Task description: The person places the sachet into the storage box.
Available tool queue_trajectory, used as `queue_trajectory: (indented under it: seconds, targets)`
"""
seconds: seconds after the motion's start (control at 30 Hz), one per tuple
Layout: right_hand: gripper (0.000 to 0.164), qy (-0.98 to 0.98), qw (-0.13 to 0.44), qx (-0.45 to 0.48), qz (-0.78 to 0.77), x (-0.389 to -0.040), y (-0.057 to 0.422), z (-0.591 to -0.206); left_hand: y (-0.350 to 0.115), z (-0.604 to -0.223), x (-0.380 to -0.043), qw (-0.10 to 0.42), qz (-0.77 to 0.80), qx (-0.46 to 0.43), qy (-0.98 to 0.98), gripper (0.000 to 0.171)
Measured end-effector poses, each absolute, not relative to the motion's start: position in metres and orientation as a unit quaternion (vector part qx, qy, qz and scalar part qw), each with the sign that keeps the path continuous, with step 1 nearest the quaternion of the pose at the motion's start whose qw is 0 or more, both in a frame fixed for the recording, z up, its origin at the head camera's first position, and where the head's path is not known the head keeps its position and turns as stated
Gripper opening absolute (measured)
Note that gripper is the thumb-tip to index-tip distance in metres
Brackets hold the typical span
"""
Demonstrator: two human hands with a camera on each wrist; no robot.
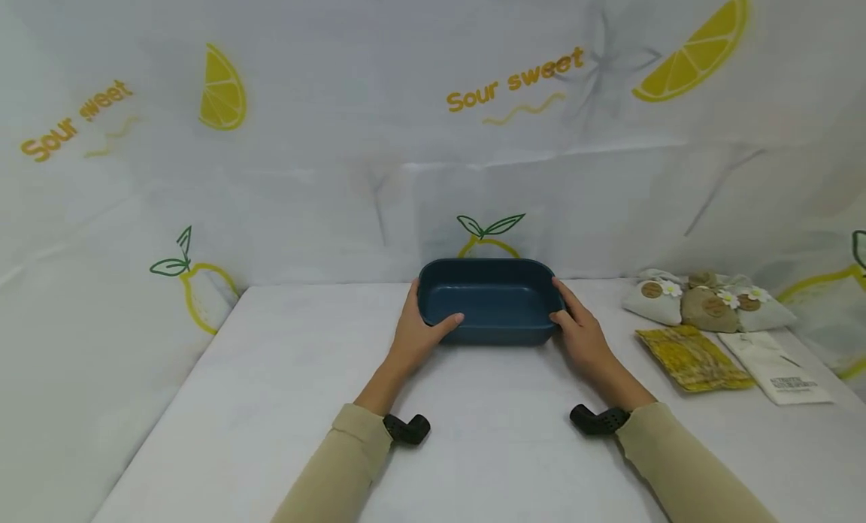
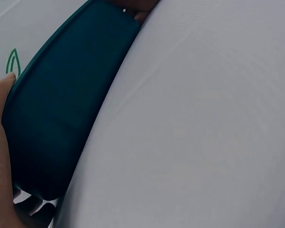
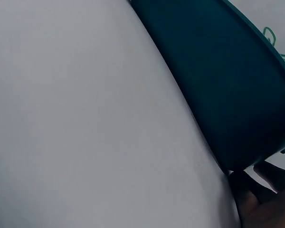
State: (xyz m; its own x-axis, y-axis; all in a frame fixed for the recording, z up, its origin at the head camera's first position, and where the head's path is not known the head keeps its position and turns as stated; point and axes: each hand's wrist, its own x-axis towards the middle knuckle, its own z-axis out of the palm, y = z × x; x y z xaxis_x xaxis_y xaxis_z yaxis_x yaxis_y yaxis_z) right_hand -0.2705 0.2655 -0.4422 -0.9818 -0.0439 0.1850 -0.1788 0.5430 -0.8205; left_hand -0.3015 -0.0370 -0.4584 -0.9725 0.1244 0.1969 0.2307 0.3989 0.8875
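A dark teal rectangular baking dish with rounded corners sits near the back of the white table, and nothing shows inside it. My left hand grips its left end, thumb over the front rim and fingers along the outer side. At the opposite end my right hand holds the dish, its thumb at the front right corner. In the left wrist view, the dish's outer wall stands close over the tabletop, with fingers curling under its near end. The right wrist view shows fingers tucked beneath the dish's lower corner.
Several small drawstring sachets with flower trims lie at the back right. In front of them are a yellow patterned packet and a white printed packet. A white lemon-print cloth hangs behind the table.
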Motion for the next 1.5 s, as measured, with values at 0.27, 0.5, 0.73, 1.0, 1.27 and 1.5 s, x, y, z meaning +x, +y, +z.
queue_trajectory:
  seconds: [0.27, 0.5, 0.73, 1.0, 1.27, 1.5]
  targets:
    - [0.068, -0.866, 0.075, 0.048, 0.492, -0.268, 0.279, -0.443, -0.026, -0.461, -0.299, 0.034, -0.537, -0.119, -0.835, 0.117]
    - [0.066, -0.869, 0.074, 0.031, 0.489, -0.271, 0.279, -0.443, -0.027, -0.463, -0.298, 0.044, -0.54, -0.123, -0.831, 0.113]
    - [0.061, -0.879, 0.095, 0.017, 0.467, -0.271, 0.279, -0.444, -0.027, -0.462, -0.298, 0.046, -0.535, -0.132, -0.833, 0.11]
    - [0.067, -0.882, 0.157, 0.024, 0.444, -0.267, 0.285, -0.428, -0.028, -0.463, -0.295, 0.045, -0.544, -0.122, -0.829, 0.109]
    - [0.072, -0.904, 0.215, 0.022, 0.37, -0.269, 0.317, -0.409, -0.027, -0.465, -0.295, 0.04, -0.545, -0.113, -0.83, 0.109]
    - [0.081, -0.927, 0.204, -0.018, 0.315, -0.272, 0.345, -0.402, -0.027, -0.462, -0.294, 0.047, -0.547, -0.12, -0.827, 0.109]
